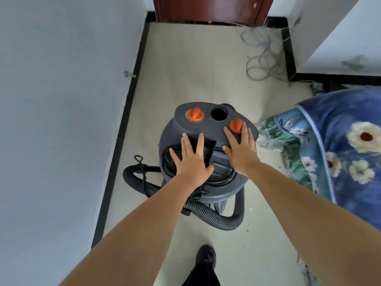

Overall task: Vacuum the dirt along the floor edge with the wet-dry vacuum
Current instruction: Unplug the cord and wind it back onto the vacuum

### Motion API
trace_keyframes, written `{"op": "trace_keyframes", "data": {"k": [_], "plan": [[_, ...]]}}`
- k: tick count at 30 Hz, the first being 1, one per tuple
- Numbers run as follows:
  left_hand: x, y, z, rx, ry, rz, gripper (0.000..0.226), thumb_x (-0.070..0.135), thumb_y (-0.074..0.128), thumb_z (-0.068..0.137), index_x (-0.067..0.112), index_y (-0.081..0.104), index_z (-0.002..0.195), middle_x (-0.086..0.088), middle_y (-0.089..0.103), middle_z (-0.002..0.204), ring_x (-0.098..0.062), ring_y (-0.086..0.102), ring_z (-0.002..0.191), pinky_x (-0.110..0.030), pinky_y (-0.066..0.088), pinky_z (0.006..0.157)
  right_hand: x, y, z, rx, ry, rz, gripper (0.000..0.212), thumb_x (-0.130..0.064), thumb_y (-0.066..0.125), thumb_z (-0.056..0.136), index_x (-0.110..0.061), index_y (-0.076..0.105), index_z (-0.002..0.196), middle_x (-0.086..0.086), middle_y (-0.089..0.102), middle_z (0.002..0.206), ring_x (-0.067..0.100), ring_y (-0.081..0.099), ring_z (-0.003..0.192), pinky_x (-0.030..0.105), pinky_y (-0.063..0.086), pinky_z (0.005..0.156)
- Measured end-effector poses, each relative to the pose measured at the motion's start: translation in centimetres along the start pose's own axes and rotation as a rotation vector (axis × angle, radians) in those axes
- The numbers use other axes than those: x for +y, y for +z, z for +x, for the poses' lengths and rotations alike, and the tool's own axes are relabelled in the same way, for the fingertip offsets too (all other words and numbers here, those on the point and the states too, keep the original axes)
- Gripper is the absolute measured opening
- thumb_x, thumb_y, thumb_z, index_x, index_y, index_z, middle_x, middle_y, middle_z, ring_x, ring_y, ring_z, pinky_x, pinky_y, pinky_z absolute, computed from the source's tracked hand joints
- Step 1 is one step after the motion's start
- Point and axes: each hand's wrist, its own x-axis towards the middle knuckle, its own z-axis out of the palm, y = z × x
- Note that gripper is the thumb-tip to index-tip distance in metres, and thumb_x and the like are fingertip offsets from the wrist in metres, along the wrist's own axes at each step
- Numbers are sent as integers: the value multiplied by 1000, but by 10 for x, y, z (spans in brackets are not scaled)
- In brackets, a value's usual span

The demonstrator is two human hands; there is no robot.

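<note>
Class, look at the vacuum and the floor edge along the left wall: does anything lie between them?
Nothing visible blocks that strip. The vacuum stands close to the black skirting, with bare floor between. Only its own hose loops out on that side, near the wall.

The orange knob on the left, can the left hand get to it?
Probably yes. The left hand lies flat and open on the vacuum, and the left orange knob sits just beyond its fingertips on the same top panel, with nothing in between.
</note>
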Motion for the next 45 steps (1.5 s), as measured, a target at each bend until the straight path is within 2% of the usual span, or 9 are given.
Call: {"op": "trace_keyframes", "data": {"k": [15, 31, 39, 45], "plan": [[76, -71, 175, -60, 118, -55, 99, 39, 56, 89, 30, -22, 148, -20, -36, 150, -29, -24, 144, -58, -14, 111, 37, -103, 158, -6, 102, 5, 57, -40, 30, 103, -45, -1, 151, 1, -32, 156, 27, -21, 146, 50, 5, 119], [181, -149, 370, -183, 281, 91, 99, 43, 55, 89, 28, -24, 148, -20, -35, 150, -28, -24, 145, -59, -12, 112, 96, -211, 318, 29, 327, 72, 58, -44, 27, 103, -47, -7, 150, 3, -34, 155, 25, -23, 145, 49, 10, 119], [230, -176, 462, -237, 467, 217, 101, 44, 56, 88, 27, -24, 148, -21, -33, 151, -28, -21, 145, -59, -9, 113, 121, -250, 373, 113, 491, 152, 58, -44, 27, 103, -46, -8, 150, 3, -33, 155, 26, -21, 146, 47, 10, 119], [263, -202, 533, -332, 672, 409, 102, 46, 53, 89, 27, -29, 146, -22, -33, 151, -28, -22, 145, -58, -7, 113, 123, -267, 408, 185, 732, 262, 57, -45, 26, 103, -46, -8, 150, 3, -31, 156, 24, -20, 146, 47, 10, 119]]}}
